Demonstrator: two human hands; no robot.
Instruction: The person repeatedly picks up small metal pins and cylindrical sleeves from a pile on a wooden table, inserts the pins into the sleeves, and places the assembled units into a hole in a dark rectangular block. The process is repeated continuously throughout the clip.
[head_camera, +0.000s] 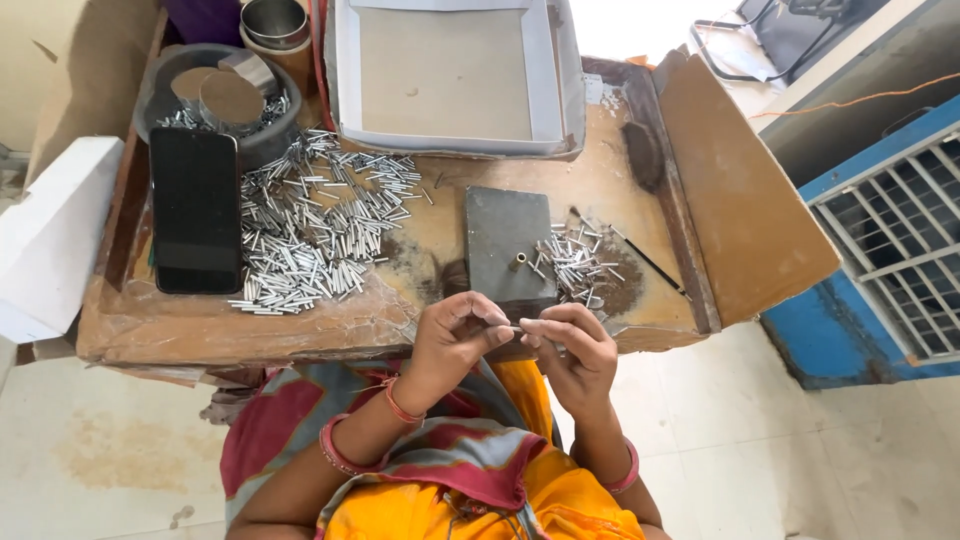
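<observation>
Starting at the left of the worktop (330, 320), I am seeing a black phone (196, 210) lying flat beside a big heap of small silver metal pins (310, 225), with a dark round tray (215, 100) holding more of them behind it. Further along, a grey metal block (508, 252) is sitting near the front edge with a small brass bush (519, 262) standing on it, and a smaller scatter of pins (580, 262) is lying just to its right beside a thin dark rod (650, 262).

Below the block, I am watching both hands meeting over the worktop's front edge. The left hand (455, 340) is pinching with its fingers (490, 318) closed together on one end of a single thin pin (519, 328), and the right hand (575, 350) is closing its fingers (540, 327) on the other end. The pin is barely showing between the fingertips, so I cannot be sure which hand is carrying more of the grip.

I am judging the pin to be very light, stiff and smooth, so it is likely slippery and easy to drop or flick away. Holding it near the ends between thumb and forefinger tips, as both hands are doing, looks the soundest way, with light pressure only.
</observation>
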